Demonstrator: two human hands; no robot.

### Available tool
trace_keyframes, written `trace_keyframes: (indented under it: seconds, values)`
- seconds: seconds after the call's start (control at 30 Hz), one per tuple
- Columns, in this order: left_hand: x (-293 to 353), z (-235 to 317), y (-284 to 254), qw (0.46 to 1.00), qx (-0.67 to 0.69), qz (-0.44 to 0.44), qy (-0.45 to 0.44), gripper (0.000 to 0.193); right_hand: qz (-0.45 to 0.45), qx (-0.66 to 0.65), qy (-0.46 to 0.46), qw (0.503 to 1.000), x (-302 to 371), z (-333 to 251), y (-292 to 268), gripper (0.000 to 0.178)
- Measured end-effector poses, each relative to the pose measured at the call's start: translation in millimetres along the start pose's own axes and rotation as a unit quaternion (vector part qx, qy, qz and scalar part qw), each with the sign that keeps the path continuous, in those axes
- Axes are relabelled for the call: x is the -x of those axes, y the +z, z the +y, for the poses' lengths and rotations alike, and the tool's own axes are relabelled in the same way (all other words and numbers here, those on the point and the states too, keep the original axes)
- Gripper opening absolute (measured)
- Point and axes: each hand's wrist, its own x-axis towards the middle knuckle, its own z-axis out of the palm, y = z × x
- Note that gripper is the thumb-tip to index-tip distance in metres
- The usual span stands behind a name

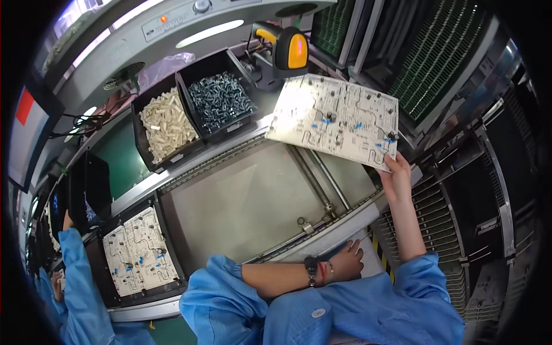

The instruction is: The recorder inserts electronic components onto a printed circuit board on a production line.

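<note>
My right hand (397,177) grips a white circuit board (345,127) by its near right corner. The board is tilted beneath a yellow and black barcode scanner (289,50), with glare over its left part; small black and blue components dot its face. My left forearm lies across in front of me, with a dark bracelet (311,270) at the wrist. On or just over the pale near ledge, my left hand (344,263) has its fingers apart and holds nothing. A second white circuit board (140,251) lies in a black frame (181,270) on the conveyor at the left.
Behind the conveyor (236,198) stand a black bin of cream connectors (167,123) and another of dark small parts (219,100). Slotted racks (440,57) rise at the right, with wire shelving (437,221) below. A co-worker's blue sleeve (80,276) reaches in at the left.
</note>
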Motion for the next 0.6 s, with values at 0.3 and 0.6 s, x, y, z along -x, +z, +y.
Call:
trace_keyframes:
  seconds: [0.3,0.6]
  values:
    - [0,6,45,0.996,-0.003,0.079,-0.029,0.021,-0.007,-0.003,0.03,1.0,-44,21,6,0.033]
    - [-2,10,43,0.994,-0.039,0.084,-0.058,0.024,0.027,-0.069,0.08,0.994,-56,25,32,0.042]
